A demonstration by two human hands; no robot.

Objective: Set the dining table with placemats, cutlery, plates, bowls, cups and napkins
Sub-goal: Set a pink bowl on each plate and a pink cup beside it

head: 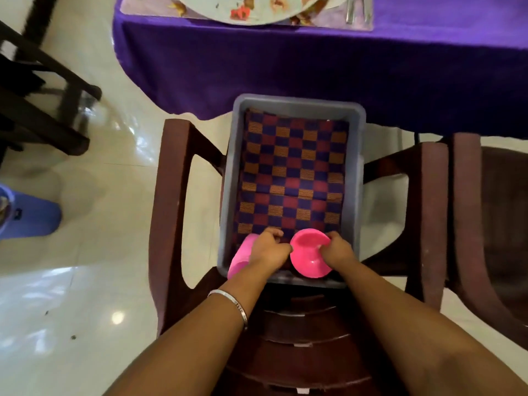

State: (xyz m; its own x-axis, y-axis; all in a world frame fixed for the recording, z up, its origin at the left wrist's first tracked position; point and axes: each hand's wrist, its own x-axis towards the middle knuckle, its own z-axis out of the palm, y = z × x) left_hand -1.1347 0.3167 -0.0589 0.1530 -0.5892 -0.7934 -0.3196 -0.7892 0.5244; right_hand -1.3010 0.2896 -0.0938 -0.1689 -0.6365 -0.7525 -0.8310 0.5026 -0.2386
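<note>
Floor: pale glossy tiles under brown plastic chairs point(171, 212).
Cut off: plate point(243, 8) and cutlery point(358, 8) on the purple table point(285, 61) run past the top edge.
Bin: grey tub point(228, 178) on the chair seat holds a checked cloth point(294, 172).
Left hand point(270, 250): curled around a pink cup point(243, 255), partly hidden.
Right hand point(335, 251): pinches the pink bowl point(307, 252) rim at the tub's near end.

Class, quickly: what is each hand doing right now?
Left hand: fingers curled round the pink cup.
Right hand: fingers pinch the rim of the pink bowl.
</note>
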